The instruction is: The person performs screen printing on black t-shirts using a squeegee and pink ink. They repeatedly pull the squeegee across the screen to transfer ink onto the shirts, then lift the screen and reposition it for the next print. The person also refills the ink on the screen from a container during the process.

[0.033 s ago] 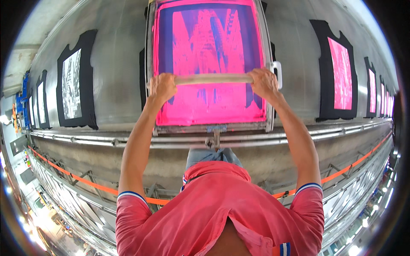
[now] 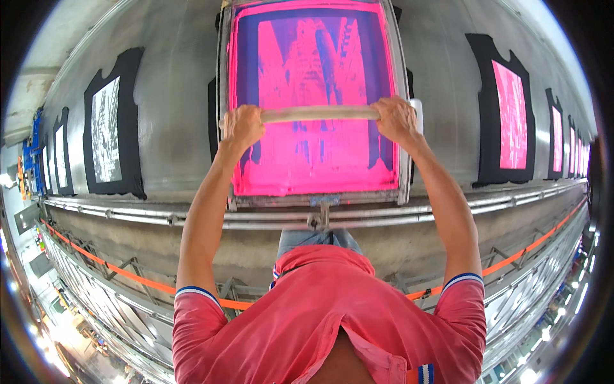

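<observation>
Both my hands grip a long squeegee with a pale handle, which spans a screen-printing frame in front of me. My left hand is closed round its left end, and my right hand round its right end. Bright pink ink covers much of the blue-purple mesh, thickest along the near edge. Patches of a design show through the ink. The squeegee's blade is hidden beneath the handle. A white grip-like part sticks out from the frame's right side, next to my right hand.
On the long grey table, a black shirt with a white print lies to the left. Another black shirt with a pink print lies to the right, several more beyond. Metal rails run along the near edge; an orange strip passes behind me.
The squeegee and both hands have slid a little farther away from me over the screen. The whole view has tilted slightly. My grip stays the same.
</observation>
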Motion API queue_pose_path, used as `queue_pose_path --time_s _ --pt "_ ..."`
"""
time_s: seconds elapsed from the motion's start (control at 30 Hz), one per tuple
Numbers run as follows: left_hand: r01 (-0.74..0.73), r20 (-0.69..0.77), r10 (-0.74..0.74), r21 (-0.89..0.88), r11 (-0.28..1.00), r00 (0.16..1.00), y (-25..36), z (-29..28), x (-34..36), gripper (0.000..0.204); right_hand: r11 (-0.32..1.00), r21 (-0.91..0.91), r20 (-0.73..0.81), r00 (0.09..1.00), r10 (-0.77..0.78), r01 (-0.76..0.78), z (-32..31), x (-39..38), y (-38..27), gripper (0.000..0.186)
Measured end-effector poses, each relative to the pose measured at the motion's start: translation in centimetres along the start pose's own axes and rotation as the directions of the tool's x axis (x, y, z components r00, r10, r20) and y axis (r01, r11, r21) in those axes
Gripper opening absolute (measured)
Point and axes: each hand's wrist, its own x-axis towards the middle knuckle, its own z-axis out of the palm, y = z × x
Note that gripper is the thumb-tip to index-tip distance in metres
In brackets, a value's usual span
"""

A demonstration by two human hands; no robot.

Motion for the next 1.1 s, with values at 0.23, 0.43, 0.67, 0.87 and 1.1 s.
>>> queue_pose_path --time_s 0.23,0.43,0.67,0.87,1.1 --pt "0.057 -0.037 -0.055 0.053 0.997 0.998 -3.0 -4.4 19.2 0.022 0.994 -0.081 -0.129 0.988 -0.079 0.069 -1.7 19.1 8.1 0.017" --pt "0.052 -0.053 -0.046 0.126 0.991 0.998 -5.3 -7.9 30.4 0.025 0.984 -0.162 -0.050 0.996 0.068 -0.075 -3.5 29.6 10.9 0.027" --pt "0.018 -0.140 0.011 0.208 0.978 0.990 -5.8 -6.5 31.5 0.027 0.985 -0.172 -0.138 0.990 -0.012 -0.012 -1.7 30.2 12.1 0.031" --pt "-0.011 -0.198 0.043 0.160 0.987 0.979 -5.8 -3.6 25.7 0.038 0.993 -0.120 -0.075 0.997 0.003 -0.012 -0.6 24.6 9.7 0.026" --pt "0.024 -0.118 -0.010 0.117 0.993 0.993 -2.8 -0.7 12.1 0.044 0.997 -0.071 -0.034 0.999 0.001 -0.004 0.5 11.8 4.3 0.022"
